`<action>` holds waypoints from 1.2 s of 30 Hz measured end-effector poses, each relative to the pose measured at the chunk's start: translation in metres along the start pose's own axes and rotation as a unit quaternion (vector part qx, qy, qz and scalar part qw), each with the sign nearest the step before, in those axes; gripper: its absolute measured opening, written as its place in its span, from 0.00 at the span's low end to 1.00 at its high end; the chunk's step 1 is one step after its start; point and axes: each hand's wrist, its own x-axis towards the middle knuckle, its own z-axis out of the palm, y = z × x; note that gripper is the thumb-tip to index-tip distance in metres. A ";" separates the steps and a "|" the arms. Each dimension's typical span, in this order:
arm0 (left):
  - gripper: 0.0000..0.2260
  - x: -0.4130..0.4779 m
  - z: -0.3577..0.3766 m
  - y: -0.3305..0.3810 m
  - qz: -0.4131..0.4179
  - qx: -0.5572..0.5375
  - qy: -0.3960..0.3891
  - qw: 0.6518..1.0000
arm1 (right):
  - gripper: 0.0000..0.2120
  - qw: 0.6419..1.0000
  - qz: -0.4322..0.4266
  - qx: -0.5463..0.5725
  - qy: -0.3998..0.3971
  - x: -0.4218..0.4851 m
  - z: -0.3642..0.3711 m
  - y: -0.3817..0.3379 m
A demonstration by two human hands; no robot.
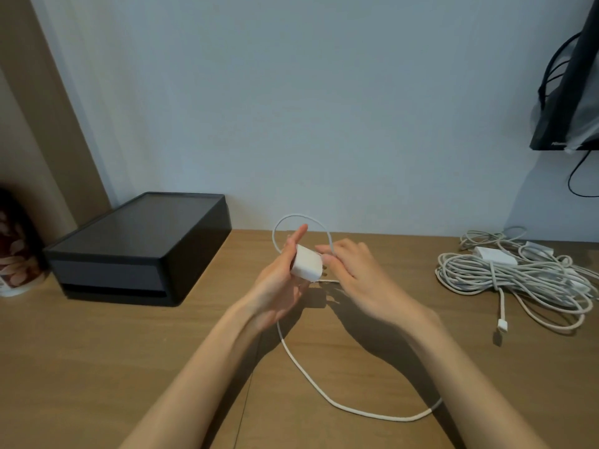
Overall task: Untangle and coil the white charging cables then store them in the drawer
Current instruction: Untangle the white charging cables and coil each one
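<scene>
Cable (pixel 308 377) first. Nearest us its slack lies on the surface (pixel 97 367), running from under the hands toward us, then bending right w/ the end hidden behind the right forearm.

Up from there, the left hand (pixel 278 286) holds the charger block (pixel 306 264) in the air. Its index is straight up behind the block and the thumb is mostly hidden, so we read it as clamped on the block. The right hand (pixel 353 277) is just beside it, fingers (pixel 322 248) closed on the cable right at the block. That part is a bit blurred, so it's a judgement. Btwn & above both hands one loop stands upright.

So the slack hangs below the hands & toward us, long axis approx. near-to-far. The right hand is nearer the free run, and we'd prob. feed the next turn w/ it.

Farther right, well apart, the cable pile (pixel 518 273) lies tangled. Far left, the drawer box (pixel 139 247) sits against the wall, drawer shut.
</scene>
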 end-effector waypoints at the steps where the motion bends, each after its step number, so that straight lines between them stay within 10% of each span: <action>1: 0.18 -0.001 -0.001 0.000 0.001 0.002 0.002 1.000 | 0.18 1.000 0.008 -0.004 -0.022 -0.001 0.001 -0.001; 8: 0.18 0.002 -0.004 -0.005 0.038 0.137 -0.006 0.990 | 0.18 0.999 -0.016 0.023 -0.016 -0.001 0.003 0.004; 16: 0.17 0.008 -0.027 0.004 0.100 0.331 0.184 0.920 | 0.14 0.946 0.051 0.304 0.097 0.005 -0.028 0.018; 22: 0.12 0.012 -0.058 -0.008 0.110 0.594 0.180 0.776 | 0.16 0.988 0.143 0.019 0.054 0.003 -0.020 0.044; 36: 0.07 0.005 -0.061 -0.015 0.123 0.709 0.117 0.684 | 0.07 0.963 0.149 -0.226 -0.013 -0.001 -0.008 0.064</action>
